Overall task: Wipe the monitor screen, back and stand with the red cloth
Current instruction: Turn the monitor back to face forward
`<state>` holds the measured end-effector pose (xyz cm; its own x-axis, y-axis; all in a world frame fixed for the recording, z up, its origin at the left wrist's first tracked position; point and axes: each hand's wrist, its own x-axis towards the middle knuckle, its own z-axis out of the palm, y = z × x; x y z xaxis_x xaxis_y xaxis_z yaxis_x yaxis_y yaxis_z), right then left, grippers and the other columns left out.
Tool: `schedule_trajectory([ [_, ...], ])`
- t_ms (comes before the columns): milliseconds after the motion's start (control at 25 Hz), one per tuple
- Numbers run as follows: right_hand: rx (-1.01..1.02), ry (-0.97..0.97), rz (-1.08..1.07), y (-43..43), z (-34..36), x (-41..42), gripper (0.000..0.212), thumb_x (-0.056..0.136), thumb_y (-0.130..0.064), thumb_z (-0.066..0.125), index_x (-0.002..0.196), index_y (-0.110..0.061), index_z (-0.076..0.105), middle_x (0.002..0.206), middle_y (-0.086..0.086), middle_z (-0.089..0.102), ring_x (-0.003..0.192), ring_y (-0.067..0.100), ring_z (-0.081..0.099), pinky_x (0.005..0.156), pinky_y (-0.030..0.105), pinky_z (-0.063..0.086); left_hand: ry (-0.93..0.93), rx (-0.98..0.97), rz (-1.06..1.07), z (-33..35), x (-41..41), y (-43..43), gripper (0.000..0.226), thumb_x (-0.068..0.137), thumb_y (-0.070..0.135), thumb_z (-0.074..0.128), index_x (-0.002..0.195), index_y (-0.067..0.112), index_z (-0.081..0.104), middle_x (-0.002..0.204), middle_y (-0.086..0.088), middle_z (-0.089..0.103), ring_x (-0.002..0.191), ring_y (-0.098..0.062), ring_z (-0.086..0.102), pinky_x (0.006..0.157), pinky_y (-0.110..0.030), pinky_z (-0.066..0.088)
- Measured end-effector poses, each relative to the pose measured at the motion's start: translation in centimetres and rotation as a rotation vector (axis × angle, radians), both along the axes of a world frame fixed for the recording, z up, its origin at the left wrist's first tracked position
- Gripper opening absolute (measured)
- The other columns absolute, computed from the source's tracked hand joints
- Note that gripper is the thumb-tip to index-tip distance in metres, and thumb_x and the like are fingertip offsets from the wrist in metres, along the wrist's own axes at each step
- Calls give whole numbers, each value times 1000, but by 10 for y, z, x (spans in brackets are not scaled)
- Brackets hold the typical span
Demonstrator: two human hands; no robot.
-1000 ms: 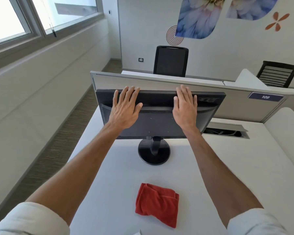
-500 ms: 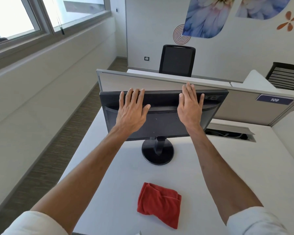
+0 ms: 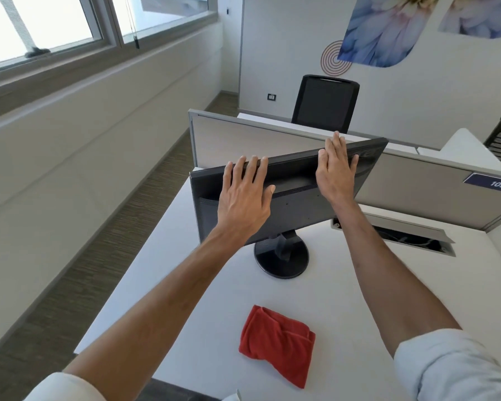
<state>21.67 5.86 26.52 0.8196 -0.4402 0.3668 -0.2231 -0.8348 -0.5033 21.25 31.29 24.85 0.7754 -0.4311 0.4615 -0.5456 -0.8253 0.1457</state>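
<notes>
Head view shows your left hand laid flat on the back of the monitor, fingers straight and slightly spread, their tips reaching the top edge and the thumb stuck out to the right. Your right hand lies flat on the same back panel further right, fingers straight and close together, the longest tip just over the top edge. Neither hand curls round anything.

The monitor stands upright on the white desk with its dark back towards you and its screen side turned away, out of sight. It sits at an angle, the left end nearer you and the right end further off, close to the grey partition at the far edge of the desk. Its round black stand rests on the desk below the panel, between your two forearms.

The red cloth lies crumpled on the desk near you, well apart from the stand and touched by neither hand.

To the right of the stand you have an open cable slot in the desk, and above it a blue label reading 109 on the partition. A black office chair stands beyond the partition, and windows run along the far left wall.
</notes>
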Motion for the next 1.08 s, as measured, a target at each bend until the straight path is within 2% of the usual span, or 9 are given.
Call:
schedule_trajectory([
  [160,57,51,51,-3,8,8,58,114,-35,19,170,-20,24,180,-9,4,165,5,-4,133,54,-8,34,7,24,5,-13,0,65,118,49,40,173,18,30,175,-8,38,167,-43,25,138,-57,10],
  [480,131,125,122,-5,17,24,62,110,-28,18,171,-16,19,181,-4,-1,166,10,-6,133,54,-7,59,108,121,32,-52,-9,65,115,48,47,169,12,40,170,-9,50,149,-40,51,127,-53,38],
  [800,140,248,307,-14,29,35,59,114,-25,16,172,-19,10,180,-10,-5,164,7,-11,133,53,-10,97,363,159,53,-83,-21,73,119,42,41,175,1,19,179,-21,32,157,-44,43,132,-52,31],
  [1080,199,282,395,-12,37,36,56,116,-28,16,172,-24,11,179,-15,-3,163,1,-10,134,51,-10,85,471,170,70,-103,-38,70,117,38,48,169,-5,32,171,-28,43,147,-43,57,123,-48,44],
])
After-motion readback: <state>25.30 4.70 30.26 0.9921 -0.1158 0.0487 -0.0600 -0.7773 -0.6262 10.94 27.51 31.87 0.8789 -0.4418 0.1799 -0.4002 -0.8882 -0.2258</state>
